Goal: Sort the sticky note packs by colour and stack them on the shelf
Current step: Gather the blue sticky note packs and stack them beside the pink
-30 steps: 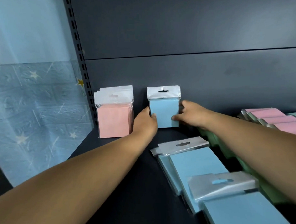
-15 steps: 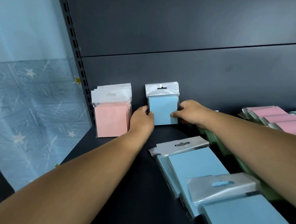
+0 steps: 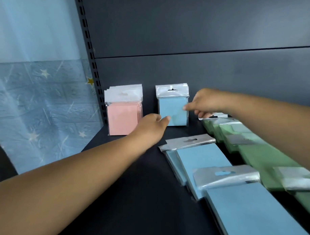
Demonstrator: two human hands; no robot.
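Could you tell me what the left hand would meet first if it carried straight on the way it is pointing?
Most likely the standing blue pack: the left hand points at its lower left corner, fingertips overlapping it in view. Actual contact is unclear.

back-left: standing stack [image 3: 123, 111] on shelf [image 3: 136, 197], against back panel [image 3: 200, 28]
right of it: second standing stack [image 3: 173, 106]
front-right: flat packs [image 3: 205, 161], overlapping
far right: more flat packs [image 3: 257, 149]

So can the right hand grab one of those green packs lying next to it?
Probably yes. The right hand hovers just above the far end of the green sticky note packs, nothing lies over them, and its fingers look free, only brushing the upright blue packs.
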